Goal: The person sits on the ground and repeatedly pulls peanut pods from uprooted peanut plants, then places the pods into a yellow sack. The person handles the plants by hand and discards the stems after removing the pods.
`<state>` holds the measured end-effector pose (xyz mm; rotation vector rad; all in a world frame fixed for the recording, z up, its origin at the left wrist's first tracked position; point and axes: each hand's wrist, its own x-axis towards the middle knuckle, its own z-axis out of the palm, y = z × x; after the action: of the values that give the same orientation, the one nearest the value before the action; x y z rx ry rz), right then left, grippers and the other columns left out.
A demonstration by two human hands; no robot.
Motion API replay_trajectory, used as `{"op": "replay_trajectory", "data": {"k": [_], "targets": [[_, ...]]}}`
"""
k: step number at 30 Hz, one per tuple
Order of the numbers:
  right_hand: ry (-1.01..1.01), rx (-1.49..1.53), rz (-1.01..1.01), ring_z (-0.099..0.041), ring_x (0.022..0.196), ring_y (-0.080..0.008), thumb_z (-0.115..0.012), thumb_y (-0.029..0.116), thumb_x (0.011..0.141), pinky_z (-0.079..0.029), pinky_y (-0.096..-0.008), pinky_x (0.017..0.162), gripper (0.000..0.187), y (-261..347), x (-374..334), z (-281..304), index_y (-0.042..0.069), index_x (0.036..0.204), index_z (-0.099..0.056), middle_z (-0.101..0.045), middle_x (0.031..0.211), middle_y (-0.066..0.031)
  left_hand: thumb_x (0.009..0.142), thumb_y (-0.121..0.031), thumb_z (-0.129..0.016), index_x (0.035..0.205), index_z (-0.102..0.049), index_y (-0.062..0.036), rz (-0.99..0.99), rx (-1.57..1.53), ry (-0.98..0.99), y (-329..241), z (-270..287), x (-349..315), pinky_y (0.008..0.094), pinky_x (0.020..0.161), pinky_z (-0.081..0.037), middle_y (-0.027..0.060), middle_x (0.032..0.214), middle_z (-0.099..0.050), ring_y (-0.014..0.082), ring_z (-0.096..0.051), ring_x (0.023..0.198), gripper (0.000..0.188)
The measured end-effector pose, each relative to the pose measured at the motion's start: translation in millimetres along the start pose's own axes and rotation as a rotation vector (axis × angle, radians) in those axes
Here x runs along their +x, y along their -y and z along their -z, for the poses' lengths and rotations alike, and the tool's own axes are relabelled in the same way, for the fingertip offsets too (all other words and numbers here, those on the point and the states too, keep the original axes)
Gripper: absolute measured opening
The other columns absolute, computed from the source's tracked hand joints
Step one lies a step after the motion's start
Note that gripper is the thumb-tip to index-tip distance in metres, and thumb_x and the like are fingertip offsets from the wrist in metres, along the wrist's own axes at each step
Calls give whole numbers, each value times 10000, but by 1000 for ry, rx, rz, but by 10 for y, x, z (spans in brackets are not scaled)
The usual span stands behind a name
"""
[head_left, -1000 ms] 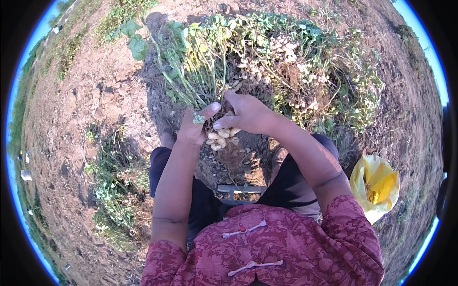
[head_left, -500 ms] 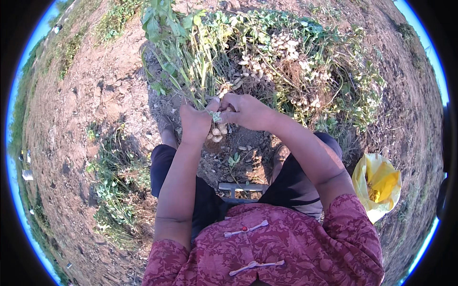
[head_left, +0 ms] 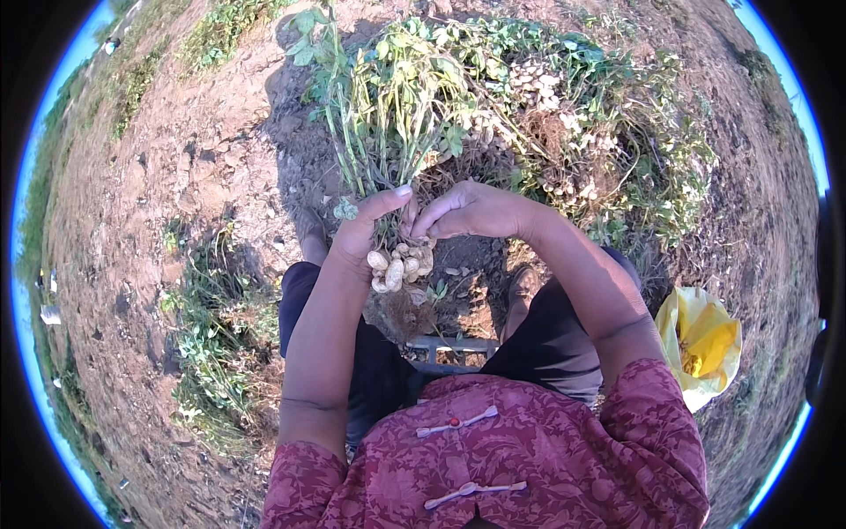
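My left hand [head_left: 366, 225] is closed around the stem bases of a peanut plant [head_left: 374, 132], its thumb lying across them. The leafy stems point away from me, and the roots hang toward my lap. A cluster of pale peanut pods [head_left: 401, 266] sits just below that hand. From the right, my right hand [head_left: 476, 212] meets the top of the cluster, with its fingers bent together at the pods. What exactly lies between those fingertips is partly hidden.
A heap of pulled peanut plants [head_left: 564, 132] with exposed pods lies ahead and to the right. More plants [head_left: 216, 344] lie on the soil at left. A yellow plastic bag [head_left: 701, 348] stands open at my right. A grey slatted seat [head_left: 432, 346] shows between my legs.
The plant has tilted more upright, and its pod cluster now shows more fully below my left hand. My right hand has shifted slightly right, with its fingers at the pods.
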<state>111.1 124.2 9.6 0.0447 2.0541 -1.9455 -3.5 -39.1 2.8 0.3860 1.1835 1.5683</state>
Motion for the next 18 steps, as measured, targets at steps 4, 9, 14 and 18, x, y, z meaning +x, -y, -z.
{"op": "replay_trajectory", "data": {"k": [4,9,14,18], "targets": [[-95,202,-62,-544,718,-40,-575,134,844,-437,-181,587,177,102,-112,56,41,978,-645,-605,767,10,776,-314,-591,717,-567,-57,80,-461,64,-79,-61,-34,304,524,-479,48,588,-512,173,-515,523,265],[-240,501,-47,-564,740,-48,-615,256,857,-447,-180,553,253,-100,-32,146,75,1033,-600,-606,895,10,797,-268,-575,836,-551,-44,-7,-527,-2,-81,-128,-3,315,543,-494,51,600,-512,170,-536,542,228],[-125,431,-161,-521,899,-63,-722,348,764,-412,-255,653,375,-21,29,-99,97,997,-568,-599,935,23,801,-277,-573,692,-535,-29,77,-396,33,-44,-129,-18,315,546,-501,97,621,-531,193,-561,562,274],[-170,283,45,-509,792,-67,-754,332,730,-398,-219,659,372,-166,114,-169,96,953,-572,-566,857,38,800,-288,-588,695,-533,-30,93,-353,-45,15,-122,-12,310,546,-505,92,652,-546,196,-563,551,284]]}}
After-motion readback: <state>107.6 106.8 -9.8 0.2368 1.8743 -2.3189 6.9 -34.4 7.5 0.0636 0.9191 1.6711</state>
